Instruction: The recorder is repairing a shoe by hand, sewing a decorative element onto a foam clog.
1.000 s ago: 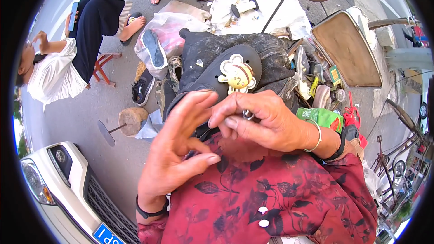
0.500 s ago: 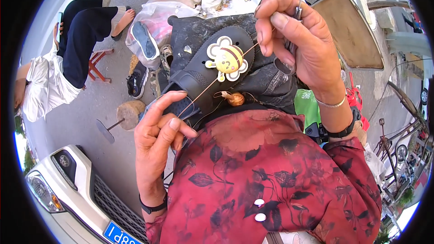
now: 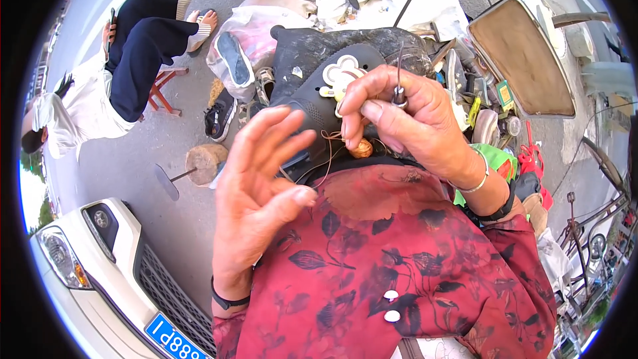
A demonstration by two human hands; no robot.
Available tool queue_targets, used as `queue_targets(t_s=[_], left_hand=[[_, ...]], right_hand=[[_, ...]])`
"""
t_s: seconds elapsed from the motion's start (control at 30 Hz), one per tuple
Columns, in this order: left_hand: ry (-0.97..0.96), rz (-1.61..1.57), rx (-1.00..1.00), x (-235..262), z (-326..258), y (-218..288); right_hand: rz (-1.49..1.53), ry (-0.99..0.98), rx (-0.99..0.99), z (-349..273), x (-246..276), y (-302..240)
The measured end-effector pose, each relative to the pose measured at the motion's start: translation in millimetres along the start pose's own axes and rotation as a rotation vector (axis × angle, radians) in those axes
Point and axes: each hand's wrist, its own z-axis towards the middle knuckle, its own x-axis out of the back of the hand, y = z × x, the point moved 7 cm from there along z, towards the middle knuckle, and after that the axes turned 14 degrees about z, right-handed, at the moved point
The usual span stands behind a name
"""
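Note:
A dark clog [image 3: 312,103] lies across my lap, with a yellow-and-white bee charm [image 3: 335,80] on its upper. My right hand [image 3: 415,116] is over the charm and hides part of it. It is closed around an awl [image 3: 399,90] whose thin metal point sticks up, and its thumb and forefinger are pinched together. Beneath those fingers are loops of brown thread [image 3: 330,136] and a small brown thread ball [image 3: 361,149]. To the left of the clog's heel, my left hand [image 3: 259,193] is raised with its fingers spread, holding nothing.
Shoes [image 3: 221,116] and a plastic bag [image 3: 249,36] lie on the ground at left, near a seated person [image 3: 143,60]. A wooden block [image 3: 205,161] stands closer. A white car [image 3: 100,259] is at lower left. Tools and jars clutter the right, beside a brown-topped seat [image 3: 522,56].
My left hand has let go of the thread, opened and moved right. My right hand has come down and left over the bee charm, still with the awl. The thread is slack now.

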Motion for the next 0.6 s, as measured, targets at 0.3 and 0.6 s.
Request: queue_targets(t_s=[0.3,0.6], left_hand=[[-0.228,-0.020,0.124,-24,3,-25],[0.239,0.241,0.055,49,0,-69]], right_hand=[[-0.265,-0.121,0.139,-12,-17,-8],[-0.955,0.168,0.133,13,103,-21]])
